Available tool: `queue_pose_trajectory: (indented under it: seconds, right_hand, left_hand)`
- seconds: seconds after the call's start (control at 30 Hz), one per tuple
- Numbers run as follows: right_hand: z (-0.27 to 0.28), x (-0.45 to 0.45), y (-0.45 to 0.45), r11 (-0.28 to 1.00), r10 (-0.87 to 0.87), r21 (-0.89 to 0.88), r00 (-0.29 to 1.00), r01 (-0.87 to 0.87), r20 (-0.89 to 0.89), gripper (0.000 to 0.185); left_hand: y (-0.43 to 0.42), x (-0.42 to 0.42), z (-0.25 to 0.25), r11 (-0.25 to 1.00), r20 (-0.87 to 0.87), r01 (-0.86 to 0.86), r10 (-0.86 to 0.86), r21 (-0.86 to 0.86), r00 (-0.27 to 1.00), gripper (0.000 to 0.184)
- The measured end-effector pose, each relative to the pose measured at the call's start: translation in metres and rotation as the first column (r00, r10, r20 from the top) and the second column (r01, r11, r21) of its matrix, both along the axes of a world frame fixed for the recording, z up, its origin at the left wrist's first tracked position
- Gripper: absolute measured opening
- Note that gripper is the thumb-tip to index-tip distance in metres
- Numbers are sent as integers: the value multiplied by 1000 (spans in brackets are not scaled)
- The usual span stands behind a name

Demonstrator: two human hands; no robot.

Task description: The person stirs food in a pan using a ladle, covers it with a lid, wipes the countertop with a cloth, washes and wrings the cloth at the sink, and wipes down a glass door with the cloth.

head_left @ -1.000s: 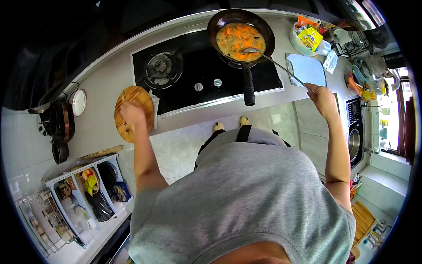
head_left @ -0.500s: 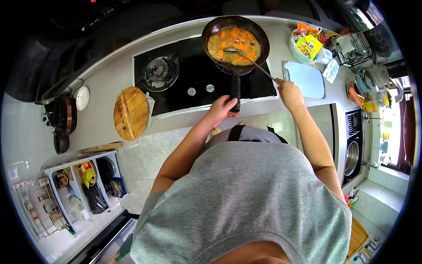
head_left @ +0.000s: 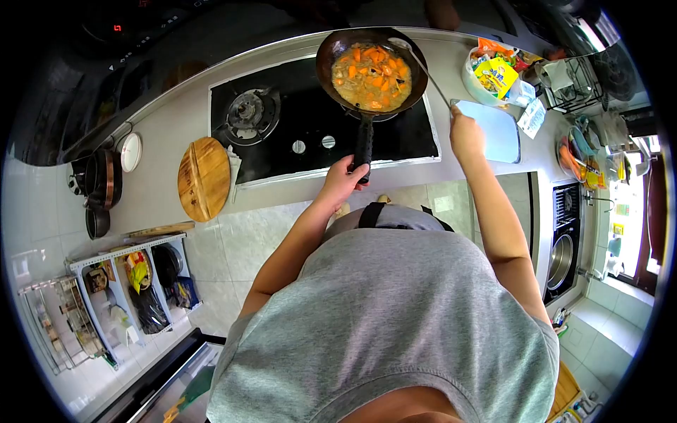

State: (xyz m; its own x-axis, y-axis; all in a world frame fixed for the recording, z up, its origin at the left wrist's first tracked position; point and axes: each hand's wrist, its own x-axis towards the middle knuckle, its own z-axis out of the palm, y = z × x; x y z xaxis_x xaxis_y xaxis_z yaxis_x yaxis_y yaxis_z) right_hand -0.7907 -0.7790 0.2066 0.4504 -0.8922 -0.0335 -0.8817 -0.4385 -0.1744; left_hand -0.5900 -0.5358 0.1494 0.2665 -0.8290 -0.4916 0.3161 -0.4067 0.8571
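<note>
Ladle (head_left: 400,43), gripped in the right hand (head_left: 467,134), had shifted from stew (head_left: 370,77) to the far rim of the wok (head_left: 325,67), at the hob's (head_left: 282,134) back-right corner, while the left hand (head_left: 343,181) clasped its handle (head_left: 364,137), where a sharp tug risked spills.

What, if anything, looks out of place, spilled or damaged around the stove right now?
No spill shows around the wok. Only the left burner looks odd: blotchy pale patches mark it, perhaps residue or wear, though I cannot tell which.
</note>
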Motion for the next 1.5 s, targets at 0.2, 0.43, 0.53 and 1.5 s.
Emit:
queue_pose_trajectory:
  seconds: [0.2,0.43,0.53,1.5]
  right_hand:
    - [-44,2,35,862,-174,505,916,-37,363,30]
    - [2,21,57,430,-525,884,745,-185,411,34]
    - [12,12,71,657,-297,749,886,-80,355,39]
    - [24,-32,5,866,158,432,957,-252,242,41]
  left_hand:
    - [0,3,1,1000,-13,17,-17,-1,1000,25]
    - [0,5,3,999,-7,33,-33,-4,999,24]
    - [-1,6,0,999,-26,50,-50,1,998,27]
    - [1,8,-1,998,-36,53,-54,-24,998,31]
